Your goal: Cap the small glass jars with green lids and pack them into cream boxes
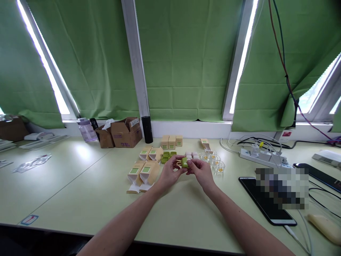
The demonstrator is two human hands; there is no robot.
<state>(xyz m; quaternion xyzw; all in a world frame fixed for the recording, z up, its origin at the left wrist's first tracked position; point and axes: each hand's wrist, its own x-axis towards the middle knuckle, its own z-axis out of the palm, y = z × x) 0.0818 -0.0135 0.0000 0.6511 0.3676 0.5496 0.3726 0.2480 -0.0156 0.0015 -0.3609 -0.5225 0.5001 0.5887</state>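
A small, rounded green case [184,163] is held up over the middle of the table between my two hands. My left hand [171,170] grips its left side, and a pale loop shows by those fingers. The thumb of my right hand [201,172] presses on the case from the right. Just behind my left hand sit several green pieces [165,157] in a cluster. Pale pink-white pieces [191,155] stand behind the case. To the right are several clear cups [218,166] with yellow centres. Opened beige cartons [145,171] with green labels lie left of my left hand.
Closed beige boxes [172,142] stand at the back, near a black cylinder [147,129] and a cardboard box [126,133]. One opened carton [205,144] lies further right. A power strip [263,158] with cables, a phone [266,201] and a beige mouse-shaped object [325,227] occupy the right side.
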